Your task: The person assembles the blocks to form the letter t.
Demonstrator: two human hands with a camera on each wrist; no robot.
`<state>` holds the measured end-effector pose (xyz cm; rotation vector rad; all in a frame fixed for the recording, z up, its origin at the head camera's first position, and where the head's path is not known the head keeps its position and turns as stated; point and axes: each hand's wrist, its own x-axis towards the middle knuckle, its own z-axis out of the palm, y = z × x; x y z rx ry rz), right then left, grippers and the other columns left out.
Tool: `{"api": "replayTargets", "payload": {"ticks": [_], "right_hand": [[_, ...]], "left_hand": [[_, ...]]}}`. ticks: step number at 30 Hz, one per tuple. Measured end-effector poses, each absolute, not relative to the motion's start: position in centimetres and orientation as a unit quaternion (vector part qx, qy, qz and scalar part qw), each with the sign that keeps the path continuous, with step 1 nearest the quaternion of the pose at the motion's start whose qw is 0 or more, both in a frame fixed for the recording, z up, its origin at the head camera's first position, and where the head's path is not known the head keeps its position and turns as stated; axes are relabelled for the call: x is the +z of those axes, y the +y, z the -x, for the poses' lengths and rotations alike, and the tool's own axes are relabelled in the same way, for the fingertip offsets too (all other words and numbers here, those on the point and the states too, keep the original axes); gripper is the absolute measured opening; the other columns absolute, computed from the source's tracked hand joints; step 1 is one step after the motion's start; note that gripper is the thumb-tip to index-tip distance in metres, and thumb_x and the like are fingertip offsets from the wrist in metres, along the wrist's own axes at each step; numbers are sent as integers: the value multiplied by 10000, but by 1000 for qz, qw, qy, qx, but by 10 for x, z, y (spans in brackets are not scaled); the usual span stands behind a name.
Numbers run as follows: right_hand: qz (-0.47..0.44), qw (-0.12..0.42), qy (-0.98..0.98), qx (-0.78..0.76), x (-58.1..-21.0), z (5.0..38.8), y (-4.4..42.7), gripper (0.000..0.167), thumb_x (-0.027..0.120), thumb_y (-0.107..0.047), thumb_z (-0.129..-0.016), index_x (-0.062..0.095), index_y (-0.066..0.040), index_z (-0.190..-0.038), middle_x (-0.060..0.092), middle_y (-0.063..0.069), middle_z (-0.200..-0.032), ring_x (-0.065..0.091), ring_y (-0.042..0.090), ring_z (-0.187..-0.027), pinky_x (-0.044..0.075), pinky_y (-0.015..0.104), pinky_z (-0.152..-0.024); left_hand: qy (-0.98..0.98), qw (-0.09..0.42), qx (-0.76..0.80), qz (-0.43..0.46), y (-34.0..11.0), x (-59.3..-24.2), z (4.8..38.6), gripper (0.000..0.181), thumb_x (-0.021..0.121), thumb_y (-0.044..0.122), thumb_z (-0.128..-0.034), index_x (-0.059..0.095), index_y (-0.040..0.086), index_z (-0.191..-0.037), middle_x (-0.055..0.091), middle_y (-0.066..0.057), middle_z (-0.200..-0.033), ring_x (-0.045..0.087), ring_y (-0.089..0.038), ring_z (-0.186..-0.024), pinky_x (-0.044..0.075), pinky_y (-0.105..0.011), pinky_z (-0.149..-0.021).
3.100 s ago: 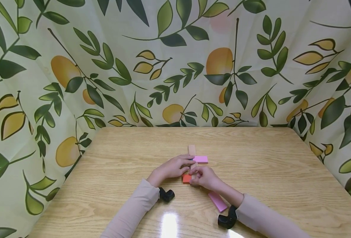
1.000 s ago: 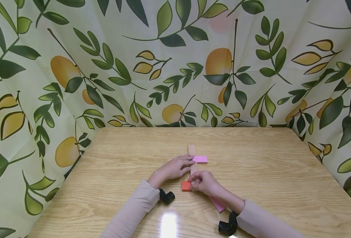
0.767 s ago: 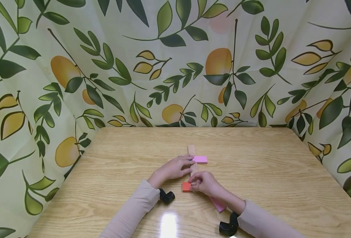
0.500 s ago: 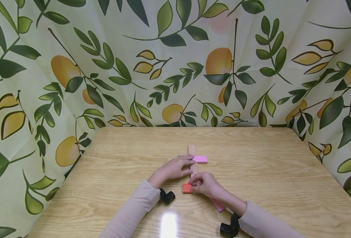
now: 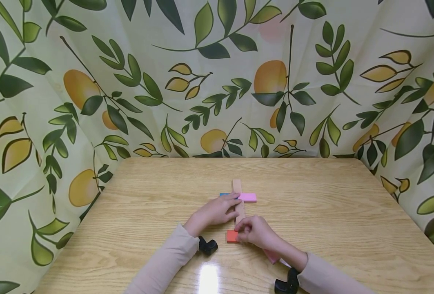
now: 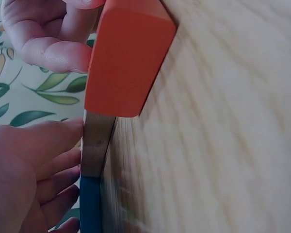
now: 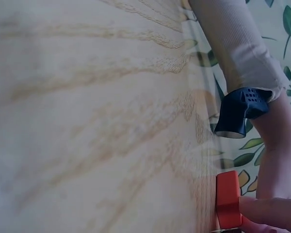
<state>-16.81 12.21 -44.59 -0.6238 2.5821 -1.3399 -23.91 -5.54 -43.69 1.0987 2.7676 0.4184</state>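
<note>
My left hand [image 5: 218,209] rests on the near ends of the flat blocks, its fingers extended over a blue block [image 5: 224,194], a pink block [image 5: 248,197] and the tan block [image 5: 240,210] nearer me. Together with a farther tan block [image 5: 237,185], these form a cross. Below it, my right hand [image 5: 255,232] pinches an orange-red block [image 5: 232,237] at its right end. The left wrist view shows the red block [image 6: 128,58] large in front, with tan and blue blocks behind it. Part of the blue block lies under my left fingers.
A second pink block [image 5: 271,256] lies partly under my right forearm. Black wrist cameras [image 5: 207,246] hang at both sleeves. A leaf-and-fruit patterned cloth [image 5: 217,81] stands behind the wooden table [image 5: 158,175].
The red block and my right hand have moved toward me, baring more of the near tan block. My left hand has drawn back slightly, showing more of the blue block.
</note>
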Motion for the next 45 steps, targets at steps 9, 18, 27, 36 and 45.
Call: {"api": "replayTargets", "payload": {"ticks": [9,18,27,36,45], "right_hand": [[209,84,870,-439,-445,167,125,139,784,-69,-752,727,-12,-866,496,-50,-559,375,-54,-496,297,117,-449],[204,98,872,-435,-444,168,127,154,777,-66,-758,716,-8,-888,483,-67,-580,383,-37,-507,304,118,-459],[199,101,876,-428,-445,166,126,187,796,-68,-734,714,-14,-892,455,-76,-577,374,-24,-506,292,124,-458],[190,103,882,-419,-444,167,127,183,810,-97,-732,738,-46,-891,454,-78,-571,373,-5,-509,281,128,-457],[194,103,881,-419,-444,167,130,193,818,-97,-720,742,-43,-889,424,-82,-566,355,-10,-507,266,128,-459]], "left_hand": [[918,76,146,-362,-56,-437,236,571,584,371,-949,466,87,-1430,369,-70,-1565,352,-225,-1463,333,-372,-1200],[913,90,168,-361,-56,-436,238,572,595,360,-946,468,78,-1427,359,-72,-1570,343,-238,-1468,323,-386,-1205],[913,100,175,-355,-56,-436,236,578,598,350,-945,458,75,-1434,352,-69,-1575,335,-240,-1472,320,-386,-1207],[912,104,179,-353,-57,-436,239,581,596,363,-946,461,75,-1431,356,-73,-1572,331,-239,-1474,312,-386,-1212],[912,103,176,-355,-57,-437,239,587,602,358,-942,459,69,-1432,364,-77,-1569,335,-240,-1472,316,-382,-1210]]}}
